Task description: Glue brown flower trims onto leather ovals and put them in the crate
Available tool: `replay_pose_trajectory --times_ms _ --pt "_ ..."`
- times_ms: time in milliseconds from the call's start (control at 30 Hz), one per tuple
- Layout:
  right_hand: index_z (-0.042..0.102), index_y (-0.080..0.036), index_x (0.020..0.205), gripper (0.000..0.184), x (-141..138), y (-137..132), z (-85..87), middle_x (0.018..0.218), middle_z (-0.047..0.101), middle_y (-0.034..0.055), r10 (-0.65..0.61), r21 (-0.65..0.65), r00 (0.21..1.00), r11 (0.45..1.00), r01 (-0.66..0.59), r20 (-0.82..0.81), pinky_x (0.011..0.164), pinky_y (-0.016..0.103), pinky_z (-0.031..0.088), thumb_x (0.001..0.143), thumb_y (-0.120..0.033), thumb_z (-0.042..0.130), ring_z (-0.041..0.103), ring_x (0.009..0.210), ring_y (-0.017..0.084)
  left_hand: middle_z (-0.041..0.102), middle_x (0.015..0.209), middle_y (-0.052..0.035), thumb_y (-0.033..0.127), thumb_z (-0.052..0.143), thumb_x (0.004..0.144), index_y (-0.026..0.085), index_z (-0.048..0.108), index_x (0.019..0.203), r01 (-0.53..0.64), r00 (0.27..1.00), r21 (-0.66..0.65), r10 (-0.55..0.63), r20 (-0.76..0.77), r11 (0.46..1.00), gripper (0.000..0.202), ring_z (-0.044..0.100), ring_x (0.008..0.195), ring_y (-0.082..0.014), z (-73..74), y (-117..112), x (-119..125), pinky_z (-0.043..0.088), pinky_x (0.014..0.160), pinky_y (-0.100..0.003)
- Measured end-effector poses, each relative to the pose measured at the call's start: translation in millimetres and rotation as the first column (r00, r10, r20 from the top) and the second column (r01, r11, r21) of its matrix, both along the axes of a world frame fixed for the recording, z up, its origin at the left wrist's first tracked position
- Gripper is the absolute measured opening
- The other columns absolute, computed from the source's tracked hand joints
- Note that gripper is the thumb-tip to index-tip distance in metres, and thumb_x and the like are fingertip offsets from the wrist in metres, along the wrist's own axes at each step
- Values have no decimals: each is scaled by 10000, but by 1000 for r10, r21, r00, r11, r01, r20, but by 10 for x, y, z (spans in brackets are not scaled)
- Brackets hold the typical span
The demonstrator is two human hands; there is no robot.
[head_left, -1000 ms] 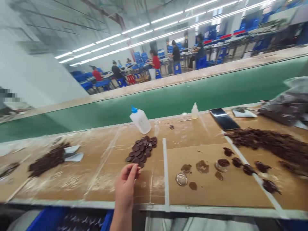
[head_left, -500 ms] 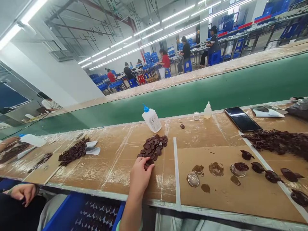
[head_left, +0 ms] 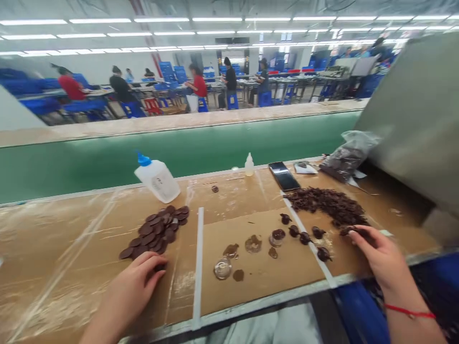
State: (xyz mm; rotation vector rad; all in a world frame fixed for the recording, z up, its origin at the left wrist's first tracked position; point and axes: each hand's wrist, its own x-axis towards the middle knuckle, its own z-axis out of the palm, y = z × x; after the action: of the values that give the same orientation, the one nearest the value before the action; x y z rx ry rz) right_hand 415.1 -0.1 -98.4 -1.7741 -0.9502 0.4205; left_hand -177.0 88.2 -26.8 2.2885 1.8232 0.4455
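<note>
My left hand [head_left: 134, 282] rests at the near edge of a pile of thin dark-brown round discs [head_left: 152, 231]. Its thumb and fingers are closed around a brown disc [head_left: 158, 268], mostly hidden by the fingers. On the right, my right hand [head_left: 380, 253], with a red string bracelet, pinches a small dark-brown piece [head_left: 347, 230] at the near edge of a heap of dark, twisted pieces [head_left: 328, 203]. Several discs with a small piece attached [head_left: 304, 238] lie left of that hand. A small clear cup with dark brown contents [head_left: 277, 237] stands on the cardboard.
A white bottle with a blue cap [head_left: 159, 180] stands behind the discs. Farther back are a small dropper bottle [head_left: 249, 165], a phone [head_left: 284, 176] and a clear bag [head_left: 349, 155]. A clear round lid [head_left: 223, 269] lies among brown smears. People sit beyond the green belt [head_left: 201, 143].
The view has swung right and levelled. My right hand has come into view, pinching a piece at the heap. My left hand stays by the disc pile; the neighbour's hands have left the view.
</note>
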Motion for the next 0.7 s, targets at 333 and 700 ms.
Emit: replay_pose_trajectory --times_ms 333,700 --pt "656 -157 1131 301 20 29 25 971 722 33 114 -12 991 993 -115 -65 775 371 600 1013 -430 605 714 820 169 794 975 -57 444 552 768 273 792 847 5 998 -48 -8 -59 999 305 763 810 -259 68 129 -39 603 706 -309" --pt "680 -171 1075 258 19 148 187 950 704 22 146 -164 965 980 -112 216 798 371 565 1003 -412 620 676 820 166 777 1013 -104 442 489 771 218 782 896 -62 993 -114 49 -108 992 389 756 800 -267 181 61 27 592 742 -349"
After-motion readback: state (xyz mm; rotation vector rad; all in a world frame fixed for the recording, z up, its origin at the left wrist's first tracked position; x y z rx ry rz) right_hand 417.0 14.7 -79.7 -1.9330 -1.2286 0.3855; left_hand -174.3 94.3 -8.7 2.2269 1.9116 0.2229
